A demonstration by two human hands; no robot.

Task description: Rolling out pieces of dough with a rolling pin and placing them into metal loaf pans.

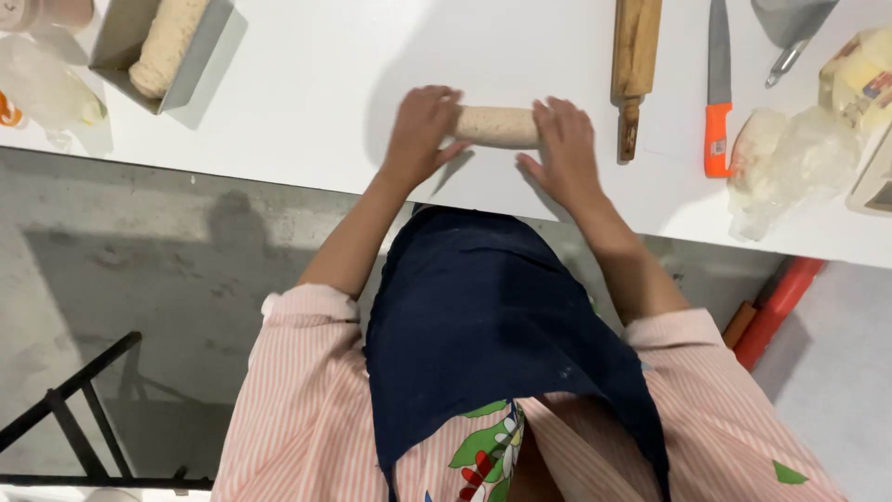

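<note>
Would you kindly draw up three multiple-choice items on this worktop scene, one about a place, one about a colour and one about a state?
1. Where does the wooden rolling pin lie relative to the dough log?
A. to its right on the white table
B. inside the metal loaf pan
C. on the floor

2. What colour is the handle of the knife?
A. blue
B. orange
C. black

3. How is the dough log being handled?
A. lifted high above the table
B. left untouched
C. resting on the table with a hand at each end

Answers:
1 A, the pin lies just right of the log, beyond the right hand.
2 B, the grip is bright orange.
3 C, the left hand and right hand cover its two ends on the table.
</note>
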